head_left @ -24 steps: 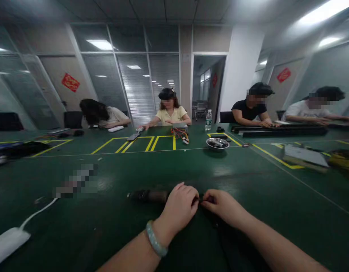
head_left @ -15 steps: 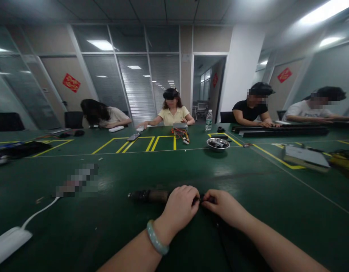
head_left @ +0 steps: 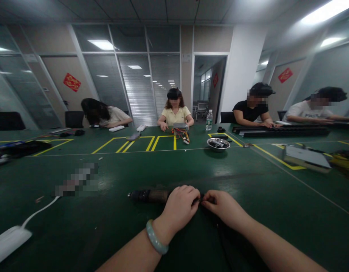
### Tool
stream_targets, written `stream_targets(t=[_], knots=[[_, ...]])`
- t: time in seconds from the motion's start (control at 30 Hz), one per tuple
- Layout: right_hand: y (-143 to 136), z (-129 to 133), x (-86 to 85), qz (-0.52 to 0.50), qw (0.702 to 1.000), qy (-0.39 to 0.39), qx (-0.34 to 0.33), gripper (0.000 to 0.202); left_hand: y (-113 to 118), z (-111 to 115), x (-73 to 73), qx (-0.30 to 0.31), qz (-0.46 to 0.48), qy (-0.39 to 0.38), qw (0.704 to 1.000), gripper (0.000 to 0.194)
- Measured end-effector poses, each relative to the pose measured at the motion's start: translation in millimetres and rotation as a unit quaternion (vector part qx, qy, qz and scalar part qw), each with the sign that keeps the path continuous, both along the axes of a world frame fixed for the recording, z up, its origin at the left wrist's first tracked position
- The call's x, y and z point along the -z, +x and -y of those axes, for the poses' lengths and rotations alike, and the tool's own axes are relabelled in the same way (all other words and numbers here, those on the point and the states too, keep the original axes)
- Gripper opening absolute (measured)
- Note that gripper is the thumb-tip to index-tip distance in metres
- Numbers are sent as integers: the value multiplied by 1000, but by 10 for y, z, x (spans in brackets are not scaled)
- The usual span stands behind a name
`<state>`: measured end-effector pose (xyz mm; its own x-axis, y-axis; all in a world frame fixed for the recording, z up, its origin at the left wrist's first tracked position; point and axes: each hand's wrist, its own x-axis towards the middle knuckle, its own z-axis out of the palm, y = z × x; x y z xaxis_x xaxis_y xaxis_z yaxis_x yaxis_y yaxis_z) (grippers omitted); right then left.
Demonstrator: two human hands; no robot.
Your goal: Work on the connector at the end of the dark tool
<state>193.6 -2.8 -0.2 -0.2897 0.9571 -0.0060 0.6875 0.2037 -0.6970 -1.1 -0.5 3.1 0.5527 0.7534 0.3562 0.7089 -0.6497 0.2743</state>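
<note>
A dark power tool that looks like an electric drill [head_left: 158,196] lies on the green table [head_left: 129,234], its narrow metal tip pointing left. My left hand [head_left: 183,206], with a pale green bangle [head_left: 156,237] on the wrist, is closed over the tool's right part and hides it. Right beside it, my right hand [head_left: 221,204] is pinched at the tool's right end. What sits between those fingertips is dark and too small to make out. A thin dark cord [head_left: 224,241] runs down the table below my right hand.
To the left are a blurred-out flat object [head_left: 78,179] with a white cable and a white power strip [head_left: 11,243]. Farther off stand a metal bowl [head_left: 218,144] of small dark parts, a water bottle [head_left: 209,120] and a grey box [head_left: 306,158]. Several people sit across the table.
My hands and the tool have barely moved. Across the table, the person in yellow has drawn an outstretched arm back from the white object toward the body.
</note>
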Motion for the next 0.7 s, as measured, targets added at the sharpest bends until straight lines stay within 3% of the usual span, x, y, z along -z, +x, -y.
stream_targets(t=[0.7], knots=[[26,-17,22,14,1000,11,-4,10,0,18,-52,5,-2,-7,1000,8]])
